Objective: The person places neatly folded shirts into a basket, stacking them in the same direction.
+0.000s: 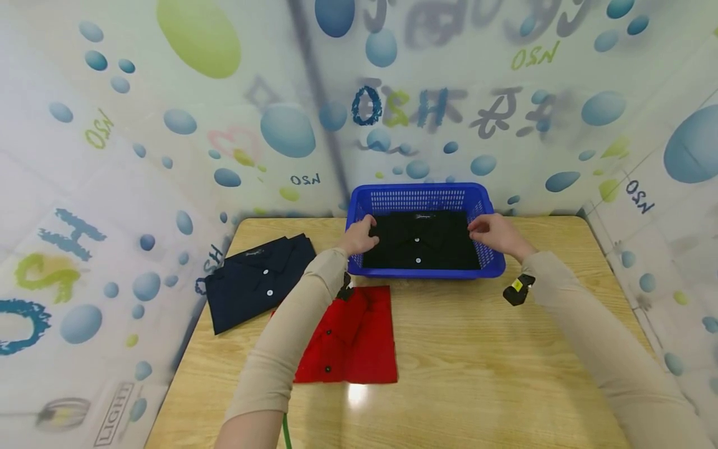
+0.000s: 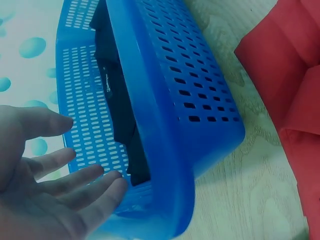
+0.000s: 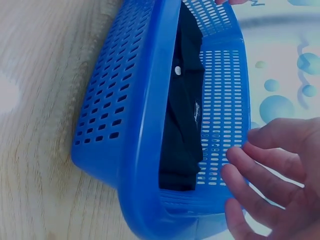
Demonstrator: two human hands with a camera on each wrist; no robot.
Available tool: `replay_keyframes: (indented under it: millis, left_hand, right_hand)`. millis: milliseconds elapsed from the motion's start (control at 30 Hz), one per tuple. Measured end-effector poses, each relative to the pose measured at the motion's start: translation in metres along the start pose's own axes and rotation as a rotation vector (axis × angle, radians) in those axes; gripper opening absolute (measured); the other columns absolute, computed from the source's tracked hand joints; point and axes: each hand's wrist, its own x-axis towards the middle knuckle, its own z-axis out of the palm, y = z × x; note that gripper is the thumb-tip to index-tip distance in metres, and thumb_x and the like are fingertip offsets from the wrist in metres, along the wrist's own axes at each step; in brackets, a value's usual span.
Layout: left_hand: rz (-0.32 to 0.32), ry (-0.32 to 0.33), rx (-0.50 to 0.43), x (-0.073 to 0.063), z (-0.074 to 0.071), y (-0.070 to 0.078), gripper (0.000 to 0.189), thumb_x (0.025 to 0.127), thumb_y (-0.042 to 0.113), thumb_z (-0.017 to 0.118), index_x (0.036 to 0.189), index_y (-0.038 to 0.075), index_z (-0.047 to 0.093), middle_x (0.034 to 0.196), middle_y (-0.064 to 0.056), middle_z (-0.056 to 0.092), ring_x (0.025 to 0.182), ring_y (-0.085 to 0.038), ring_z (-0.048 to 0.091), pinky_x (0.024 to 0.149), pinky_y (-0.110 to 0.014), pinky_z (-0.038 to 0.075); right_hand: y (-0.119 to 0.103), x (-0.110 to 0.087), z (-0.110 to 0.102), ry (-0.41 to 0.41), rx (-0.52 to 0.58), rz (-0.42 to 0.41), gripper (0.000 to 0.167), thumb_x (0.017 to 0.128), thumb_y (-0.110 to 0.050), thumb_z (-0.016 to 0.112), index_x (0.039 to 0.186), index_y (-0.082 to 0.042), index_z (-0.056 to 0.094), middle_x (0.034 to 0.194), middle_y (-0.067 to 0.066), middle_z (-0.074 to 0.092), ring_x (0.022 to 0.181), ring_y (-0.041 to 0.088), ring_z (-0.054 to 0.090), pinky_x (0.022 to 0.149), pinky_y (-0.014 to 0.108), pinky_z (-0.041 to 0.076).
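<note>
A folded black shirt [image 1: 443, 246] with white buttons lies inside a blue plastic basket [image 1: 426, 273]. My left hand [image 1: 359, 237] is over the basket's left end, its fingers loosely spread with nothing between them. At the opposite end, my right hand [image 1: 496, 232] hovers with relaxed, slightly bent fingers beside the shirt's right edge. In the left wrist view, gaps show between the left fingers [image 2: 102, 192] and the black cloth [image 2: 115, 95]. The right wrist view likewise has the right fingers [image 3: 255, 182] apart from the shirt [image 3: 182, 135].
A folded navy shirt [image 1: 247, 290] lies at the table's left edge. Partly behind my left forearm is a folded red shirt [image 1: 367, 349], in front of the basket. The patterned wall [image 1: 426, 162] rises right behind the basket. A thin green strip [image 1: 287, 430] shows near the front.
</note>
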Motion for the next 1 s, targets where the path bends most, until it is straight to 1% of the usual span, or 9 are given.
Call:
replay_keyframes:
  millis: [167,267,367,533,667,733,933,1000]
  left_hand:
    - [0.018,-0.025,-0.001,-0.003,-0.003,0.002,0.037,0.097,0.013,0.056,0.13,0.0,0.044,0.13,-0.025,0.053,0.112,-0.033,0.054,0.097,-0.044,0.043]
    - [0.032,-0.028,-0.004,-0.004,-0.004,0.0,0.038,0.097,0.012,0.055,0.13,-0.002,0.044,0.131,-0.026,0.052,0.116,-0.034,0.052,0.098,-0.044,0.042]
    - [0.047,-0.02,-0.007,-0.007,-0.006,-0.003,0.037,0.097,0.011,0.055,0.129,-0.002,0.045,0.13,-0.026,0.052,0.115,-0.035,0.052,0.098,-0.045,0.042]
    - [0.089,-0.017,-0.059,-0.013,-0.012,-0.009,0.034,0.096,0.007,0.054,0.126,-0.003,0.044,0.13,-0.028,0.049,0.118,-0.038,0.05,0.099,-0.046,0.04]
    - [0.148,-0.031,-0.117,-0.021,-0.018,-0.016,0.033,0.095,0.003,0.052,0.125,-0.007,0.044,0.132,-0.031,0.047,0.123,-0.041,0.046,0.102,-0.046,0.038]
    - [0.176,-0.038,-0.132,-0.025,-0.021,-0.02,0.032,0.095,0.002,0.052,0.124,-0.01,0.043,0.132,-0.032,0.046,0.123,-0.041,0.045,0.103,-0.046,0.038]
    - [0.2,-0.057,-0.106,-0.04,-0.031,-0.033,0.038,0.097,0.007,0.052,0.128,-0.012,0.044,0.132,-0.028,0.048,0.122,-0.042,0.047,0.103,-0.047,0.039]
    - [0.212,-0.058,-0.095,-0.046,-0.032,-0.037,0.039,0.097,0.008,0.052,0.129,-0.013,0.045,0.132,-0.028,0.049,0.122,-0.042,0.048,0.103,-0.047,0.038]
  right_hand:
    - [0.003,-0.001,-0.001,-0.019,-0.036,-0.008,0.024,0.094,-0.006,0.06,0.111,0.011,0.06,0.104,0.025,0.063,0.095,0.037,0.059,0.086,0.052,0.048]
    - [0.003,-0.003,-0.001,-0.023,-0.053,-0.024,0.023,0.093,-0.006,0.061,0.109,0.01,0.061,0.102,0.024,0.064,0.092,0.036,0.06,0.083,0.052,0.049]
    - [0.001,-0.005,0.0,-0.03,-0.052,-0.034,0.023,0.093,-0.006,0.061,0.109,0.01,0.062,0.101,0.023,0.064,0.092,0.035,0.06,0.083,0.051,0.049]
    - [-0.006,-0.009,0.002,-0.054,-0.04,-0.068,0.02,0.092,-0.005,0.062,0.107,0.01,0.062,0.099,0.021,0.065,0.091,0.034,0.061,0.083,0.05,0.051]
    - [-0.01,-0.014,0.006,-0.075,-0.062,-0.089,0.018,0.091,-0.004,0.063,0.105,0.008,0.063,0.095,0.017,0.066,0.088,0.031,0.062,0.081,0.048,0.051]
    - [-0.012,-0.017,0.007,-0.089,-0.065,-0.099,0.018,0.091,-0.003,0.062,0.104,0.008,0.062,0.094,0.016,0.066,0.087,0.029,0.062,0.08,0.047,0.052]
    - [-0.017,-0.025,0.013,-0.101,-0.076,-0.122,0.014,0.09,-0.002,0.064,0.102,0.005,0.064,0.092,0.011,0.066,0.084,0.025,0.062,0.076,0.043,0.054]
    - [-0.02,-0.027,0.014,-0.104,-0.081,-0.149,0.013,0.089,-0.001,0.064,0.101,0.005,0.064,0.091,0.01,0.067,0.083,0.025,0.062,0.076,0.042,0.054]
